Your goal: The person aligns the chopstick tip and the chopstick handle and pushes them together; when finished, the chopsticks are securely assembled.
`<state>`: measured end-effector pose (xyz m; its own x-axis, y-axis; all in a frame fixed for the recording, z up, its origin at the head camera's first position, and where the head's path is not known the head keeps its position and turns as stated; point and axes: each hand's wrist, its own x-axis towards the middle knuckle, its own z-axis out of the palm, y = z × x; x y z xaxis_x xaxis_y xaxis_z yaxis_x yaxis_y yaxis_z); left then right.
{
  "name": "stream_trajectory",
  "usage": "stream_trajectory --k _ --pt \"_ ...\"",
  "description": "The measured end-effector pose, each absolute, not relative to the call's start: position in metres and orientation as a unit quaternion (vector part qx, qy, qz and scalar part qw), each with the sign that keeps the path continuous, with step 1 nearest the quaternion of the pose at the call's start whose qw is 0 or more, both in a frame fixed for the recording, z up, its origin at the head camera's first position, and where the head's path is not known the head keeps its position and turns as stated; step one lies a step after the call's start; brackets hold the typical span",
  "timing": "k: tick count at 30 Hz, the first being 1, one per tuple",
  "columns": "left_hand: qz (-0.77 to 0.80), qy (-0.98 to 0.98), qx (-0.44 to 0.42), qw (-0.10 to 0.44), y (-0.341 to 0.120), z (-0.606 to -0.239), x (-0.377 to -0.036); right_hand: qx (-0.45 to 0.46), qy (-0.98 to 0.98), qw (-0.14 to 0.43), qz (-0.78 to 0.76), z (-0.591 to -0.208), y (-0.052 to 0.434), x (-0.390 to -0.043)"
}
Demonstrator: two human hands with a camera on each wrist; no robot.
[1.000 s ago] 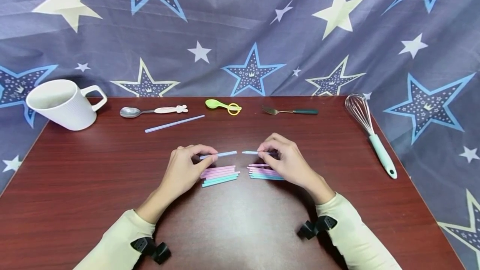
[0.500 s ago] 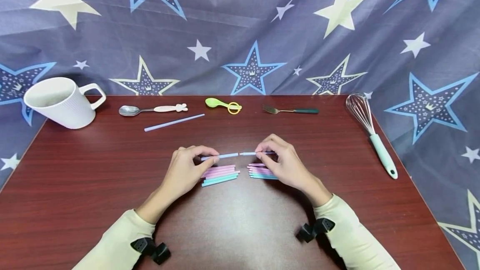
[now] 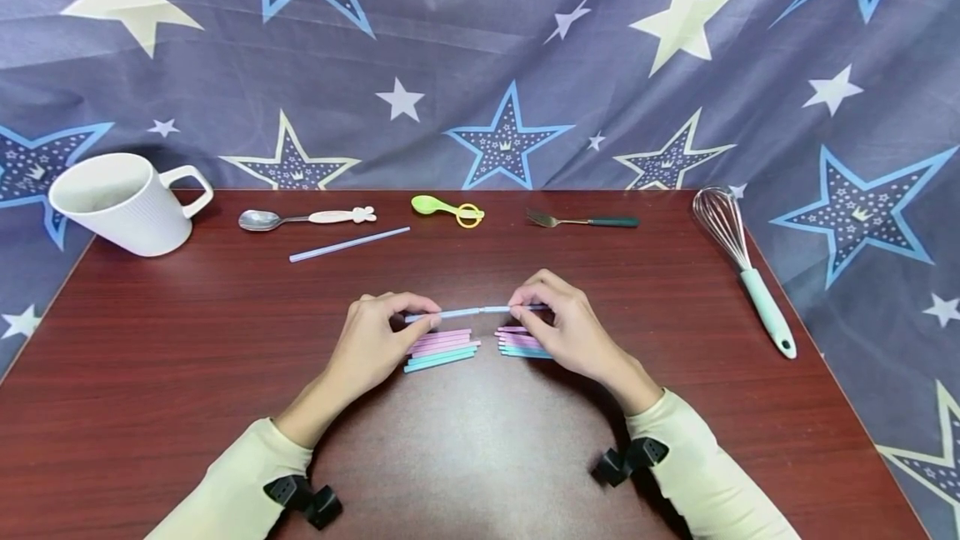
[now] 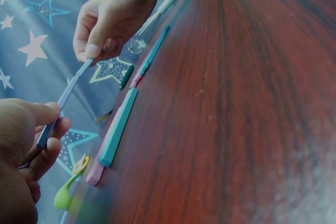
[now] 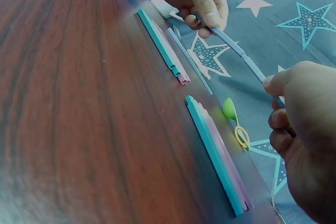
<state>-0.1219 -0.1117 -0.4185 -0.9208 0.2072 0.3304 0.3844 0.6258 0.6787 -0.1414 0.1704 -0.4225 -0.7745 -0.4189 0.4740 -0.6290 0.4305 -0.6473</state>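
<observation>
L hand (image 3: pixel 372 340) pinches one blue straw piece (image 3: pixel 442 315), R hand (image 3: pixel 573 330) pinches the other (image 3: pixel 498 308); tips meet end-to-end above the tabletop (image 3: pixel 187 340), over the straw piles (image 3: pixel 441 349). Keep both pieces coaxial, grips near joint, push straight w/o bending.

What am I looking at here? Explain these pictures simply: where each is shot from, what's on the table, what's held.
No machine: a person works with bare hands, wearing three cameras. The wide picture comes from the head; the two close ones from the wrists, looking along the table. The left hand and right hand each pinch a short blue straw piece, ends brought together above the table. Below lie two piles of cut straws, pink and teal. Farther back: a mug, spoon, long straw, green spoon, fork and whisk.
</observation>
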Motion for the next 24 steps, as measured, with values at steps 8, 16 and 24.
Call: stream_trajectory --k 8,16,24 --pt "-0.4 -0.894 -0.168 0.111 -0.1112 -0.421 -0.1218 0.315 -0.84 0.114 0.428 -0.4245 0.1687 -0.1396" --pt "-0.389 -0.898 -0.166 0.124 -0.1095 -0.4233 -0.1206 0.316 -0.842 0.122 0.421 -0.4271 0.1649 -0.1377" --pt "-0.378 -0.899 -0.173 0.135 -0.108 -0.426 -0.1193 0.318 -0.841 0.124 0.42 -0.4278 0.1631 -0.1366"
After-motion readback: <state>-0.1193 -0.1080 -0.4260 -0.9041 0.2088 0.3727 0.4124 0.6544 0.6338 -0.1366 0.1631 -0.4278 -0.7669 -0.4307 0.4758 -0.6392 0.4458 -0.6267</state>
